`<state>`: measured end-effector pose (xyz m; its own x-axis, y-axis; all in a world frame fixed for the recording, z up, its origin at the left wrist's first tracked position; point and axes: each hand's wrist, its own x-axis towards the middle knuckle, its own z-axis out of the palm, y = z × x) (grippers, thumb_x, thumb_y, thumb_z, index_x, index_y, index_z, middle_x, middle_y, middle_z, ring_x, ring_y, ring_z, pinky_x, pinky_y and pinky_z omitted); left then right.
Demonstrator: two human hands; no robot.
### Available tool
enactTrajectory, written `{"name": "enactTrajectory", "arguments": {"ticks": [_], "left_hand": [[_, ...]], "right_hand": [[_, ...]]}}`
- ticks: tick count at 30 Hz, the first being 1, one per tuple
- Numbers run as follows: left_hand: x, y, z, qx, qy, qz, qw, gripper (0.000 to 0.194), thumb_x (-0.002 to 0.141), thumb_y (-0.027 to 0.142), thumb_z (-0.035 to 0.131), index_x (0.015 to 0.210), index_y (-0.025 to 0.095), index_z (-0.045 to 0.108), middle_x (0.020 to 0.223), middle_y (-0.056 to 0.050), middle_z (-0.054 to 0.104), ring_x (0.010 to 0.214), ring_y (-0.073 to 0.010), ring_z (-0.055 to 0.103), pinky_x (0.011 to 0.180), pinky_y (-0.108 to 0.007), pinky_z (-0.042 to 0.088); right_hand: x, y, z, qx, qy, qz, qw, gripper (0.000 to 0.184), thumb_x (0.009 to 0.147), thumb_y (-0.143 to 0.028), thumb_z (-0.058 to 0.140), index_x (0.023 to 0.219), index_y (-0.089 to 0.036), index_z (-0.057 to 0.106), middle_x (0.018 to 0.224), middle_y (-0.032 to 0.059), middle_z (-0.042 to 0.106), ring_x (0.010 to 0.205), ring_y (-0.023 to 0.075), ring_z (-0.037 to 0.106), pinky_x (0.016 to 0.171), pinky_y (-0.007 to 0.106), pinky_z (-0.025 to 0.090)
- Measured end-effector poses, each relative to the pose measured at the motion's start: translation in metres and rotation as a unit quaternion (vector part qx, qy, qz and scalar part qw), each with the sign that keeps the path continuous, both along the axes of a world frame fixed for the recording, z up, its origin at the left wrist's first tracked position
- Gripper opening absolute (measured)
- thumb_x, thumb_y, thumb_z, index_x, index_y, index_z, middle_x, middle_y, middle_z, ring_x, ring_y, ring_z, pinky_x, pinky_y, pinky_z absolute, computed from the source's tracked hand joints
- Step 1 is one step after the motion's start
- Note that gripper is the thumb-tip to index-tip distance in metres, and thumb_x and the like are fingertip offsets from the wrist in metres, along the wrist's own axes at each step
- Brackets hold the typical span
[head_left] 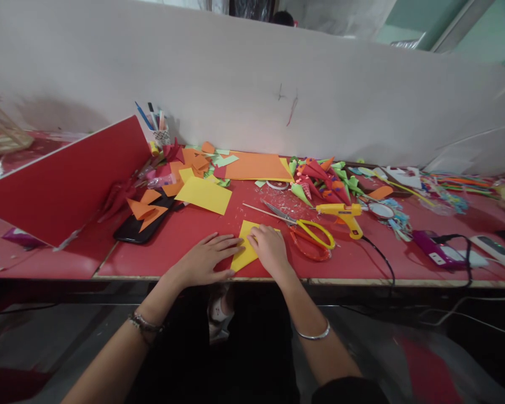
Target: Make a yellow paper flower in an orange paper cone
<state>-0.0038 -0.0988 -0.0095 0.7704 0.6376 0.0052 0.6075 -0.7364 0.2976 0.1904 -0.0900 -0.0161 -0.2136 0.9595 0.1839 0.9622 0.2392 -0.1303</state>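
Observation:
A folded piece of yellow paper (244, 253) lies near the front edge of the red table. My left hand (206, 257) rests flat with its fingers stretched out, the tips touching the paper's left side. On the paper's right part sits my right hand (270, 247), its fingers bent together and pressed onto the sheet. What is under those fingers is hidden. Scissors with yellow and red handles (315, 234) lie just right of my right hand, blades pointing back left. A thin wooden stick (261, 211) lies beside the blades.
A yellow glue gun (345, 216) with a black cord is on the right. Behind are orange sheets (252, 166) and a pile of colourful paper cones (320, 179). To the left are a yellow sheet (205, 194), a black phone (141, 224) and a standing red board (76, 179).

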Motion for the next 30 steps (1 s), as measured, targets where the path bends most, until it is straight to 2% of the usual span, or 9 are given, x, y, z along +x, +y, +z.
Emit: {"name": "enactTrajectory", "arguments": {"ticks": [5,8,11,15,18,23,30], "left_hand": [[-0.001,0.001,-0.001,-0.005,0.007,-0.007,1.0,0.058,0.082,0.053,0.037,0.134,0.032,0.023,0.141,0.002,0.026,0.129,-0.0207,0.022,0.106,-0.042,0.013],[-0.001,0.002,-0.001,-0.004,0.003,-0.01,1.0,0.059,0.081,0.053,0.038,0.134,0.031,0.024,0.141,0.001,0.028,0.129,-0.0212,0.023,0.105,-0.042,0.015],[-0.001,0.002,-0.001,0.0,-0.007,-0.01,1.0,0.059,0.08,0.05,0.042,0.133,0.029,0.027,0.14,-0.001,0.031,0.127,-0.0216,0.026,0.105,-0.042,0.017],[-0.002,0.002,-0.002,0.003,-0.017,-0.011,1.0,0.061,0.077,0.045,0.048,0.132,0.03,0.028,0.139,0.001,0.031,0.127,-0.0221,0.027,0.105,-0.042,0.017],[-0.002,0.002,-0.003,0.002,-0.011,-0.007,1.0,0.061,0.076,0.043,0.048,0.132,0.031,0.027,0.139,0.002,0.031,0.127,-0.0218,0.027,0.105,-0.043,0.017],[-0.002,0.001,-0.002,0.002,-0.006,-0.01,1.0,0.065,0.075,0.044,0.05,0.134,0.031,0.024,0.14,0.002,0.029,0.127,-0.0219,0.026,0.106,-0.042,0.016],[-0.002,0.0,-0.001,0.002,0.01,-0.012,1.0,0.071,0.073,0.041,0.052,0.135,0.031,0.02,0.142,0.001,0.025,0.128,-0.0231,0.024,0.106,-0.042,0.015]], "right_hand": [[-0.001,0.0,-0.001,0.017,0.006,-0.002,1.0,0.016,0.085,-0.03,0.043,0.084,-0.02,0.056,0.085,0.0049,0.058,0.084,0.019,0.052,0.071,0.03,0.035],[0.001,-0.006,0.004,0.059,0.021,0.014,0.998,0.015,0.085,-0.027,0.044,0.092,-0.019,0.055,0.091,0.0069,0.057,0.089,0.02,0.051,0.083,0.035,0.034],[0.005,-0.023,0.009,0.087,0.064,0.105,0.989,0.021,0.086,-0.022,0.041,0.1,-0.021,0.056,0.1,0.006,0.057,0.095,0.018,0.049,0.095,0.037,0.027],[0.01,-0.05,0.005,0.049,0.105,0.228,0.967,0.023,0.084,-0.023,0.044,0.101,-0.025,0.058,0.106,0.0026,0.057,0.1,0.0152,0.049,0.101,0.039,0.021],[0.012,-0.062,-0.003,0.044,0.108,0.261,0.958,0.028,0.084,-0.023,0.043,0.108,-0.025,0.056,0.109,0.0038,0.058,0.104,0.0153,0.048,0.101,0.04,0.02],[0.021,-0.061,-0.008,0.033,0.11,0.228,0.967,0.028,0.085,-0.033,0.044,0.109,-0.027,0.057,0.115,0.0032,0.056,0.108,0.0165,0.047,0.1,0.039,0.024],[0.053,-0.054,-0.004,0.012,0.078,0.137,0.987,0.03,0.086,-0.038,0.041,0.112,-0.033,0.055,0.124,0.0011,0.051,0.116,0.0201,0.042,0.099,0.048,0.024]]}}
